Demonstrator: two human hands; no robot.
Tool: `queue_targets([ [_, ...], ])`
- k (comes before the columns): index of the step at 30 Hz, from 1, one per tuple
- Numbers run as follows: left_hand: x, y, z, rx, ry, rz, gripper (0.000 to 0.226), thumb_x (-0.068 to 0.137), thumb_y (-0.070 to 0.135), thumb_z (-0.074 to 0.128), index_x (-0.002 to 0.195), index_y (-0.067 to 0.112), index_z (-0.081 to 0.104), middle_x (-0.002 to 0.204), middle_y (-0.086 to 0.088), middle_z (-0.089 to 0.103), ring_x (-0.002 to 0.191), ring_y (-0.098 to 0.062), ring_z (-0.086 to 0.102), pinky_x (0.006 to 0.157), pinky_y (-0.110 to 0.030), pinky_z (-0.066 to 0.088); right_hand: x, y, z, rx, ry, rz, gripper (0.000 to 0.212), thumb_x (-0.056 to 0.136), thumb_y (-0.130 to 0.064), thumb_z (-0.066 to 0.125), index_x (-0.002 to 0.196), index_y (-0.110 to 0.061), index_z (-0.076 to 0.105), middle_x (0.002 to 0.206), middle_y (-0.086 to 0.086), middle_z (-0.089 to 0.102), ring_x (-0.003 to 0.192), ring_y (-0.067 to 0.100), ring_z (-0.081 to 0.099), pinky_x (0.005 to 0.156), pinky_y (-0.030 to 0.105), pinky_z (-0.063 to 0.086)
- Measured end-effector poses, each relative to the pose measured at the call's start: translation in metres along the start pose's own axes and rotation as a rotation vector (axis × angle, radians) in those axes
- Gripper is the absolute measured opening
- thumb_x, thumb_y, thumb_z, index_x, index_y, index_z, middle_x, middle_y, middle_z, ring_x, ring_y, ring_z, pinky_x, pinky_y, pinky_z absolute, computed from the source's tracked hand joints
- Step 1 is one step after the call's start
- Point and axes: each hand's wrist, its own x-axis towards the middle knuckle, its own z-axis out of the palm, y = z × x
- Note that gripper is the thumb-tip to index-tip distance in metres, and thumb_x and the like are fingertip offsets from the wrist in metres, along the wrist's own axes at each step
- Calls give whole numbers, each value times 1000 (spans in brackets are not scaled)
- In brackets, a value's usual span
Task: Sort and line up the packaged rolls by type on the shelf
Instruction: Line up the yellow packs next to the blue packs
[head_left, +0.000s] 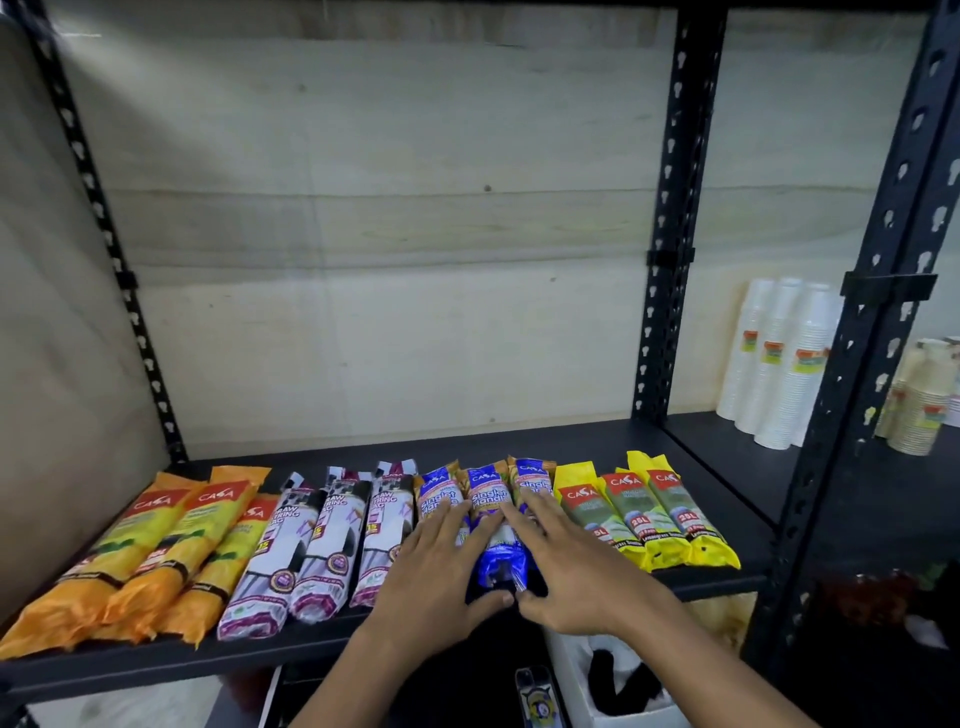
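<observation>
Packaged rolls lie side by side on the black shelf (597, 441). From the left: three orange rolls (156, 540), three white-and-purple drawstring rolls (322, 540), three blue rolls (485, 496) and three yellow-and-green rolls (644, 512). My left hand (441, 566) lies flat with straight fingers on the left blue roll. My right hand (566, 561) lies flat on the right blue roll. The thumbs nearly meet at the front end of the middle blue roll, whose blue end shows between them.
Black perforated uprights (670, 234) stand at the back and right. Stacks of white cups (779, 364) stand on the neighbouring shelf to the right. A white bin (582, 680) and dark items sit below the shelf edge.
</observation>
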Motion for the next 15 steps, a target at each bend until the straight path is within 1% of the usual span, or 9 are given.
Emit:
queue_targets([
  [3,0,0,2,9,11,6,85,85,82,25,155,42,-2,167,-2,2,153,-24,-2,119,-36,2,5,-6,1,-11,6,19,104,86,-58,54,154,-37,-22,161,-9,-32,148,15,-28,120,46,21],
  [4,0,-1,2,-1,13,7,85,85,82,25,155,42,-1,167,-2,1,153,-24,-2,119,-36,2,6,-7,0,-19,3,27,104,86,-58,54,154,-36,-22,161,-8,-32,148,16,-29,120,47,19],
  [5,1,-2,2,-15,11,5,83,87,80,30,155,43,0,167,-3,0,153,-24,-4,119,-36,3,7,-7,0,-29,-5,37,104,86,-58,54,155,-35,-21,162,-6,-30,149,17,-28,121,48,17],
  [7,4,-7,2,-57,-2,-8,81,89,71,42,155,45,2,166,-2,-5,153,-25,-7,120,-41,11,8,-6,-2,-49,-30,54,104,87,-59,54,156,-34,-19,164,-3,-27,151,21,-24,120,49,16],
  [9,8,-11,-2,-73,-42,-14,87,87,70,52,154,46,1,166,-2,-9,152,-27,-11,120,-45,15,10,-4,-4,-53,-52,65,104,87,-60,56,156,-33,-17,165,-3,-23,152,22,-19,119,51,18],
  [12,14,-12,-5,-58,-135,0,94,84,69,56,154,47,-4,166,-1,-13,151,-31,-15,121,-47,12,10,1,-4,-54,-72,67,103,88,-61,57,157,-31,-14,165,-4,-23,153,19,-16,119,51,21],
  [14,15,-11,-4,-36,-155,16,94,85,69,56,154,47,-4,166,-2,-10,151,-34,-11,121,-49,12,10,3,-3,-57,-88,59,99,92,-60,56,159,-29,-10,165,-4,-24,152,17,-18,118,51,24],
  [15,14,-11,-3,-19,-151,17,93,85,68,56,154,47,-3,166,-2,-8,152,-35,-9,120,-50,14,9,4,-2,-63,-84,54,97,93,-58,56,159,-27,-8,165,-4,-23,152,17,-18,118,51,25],
])
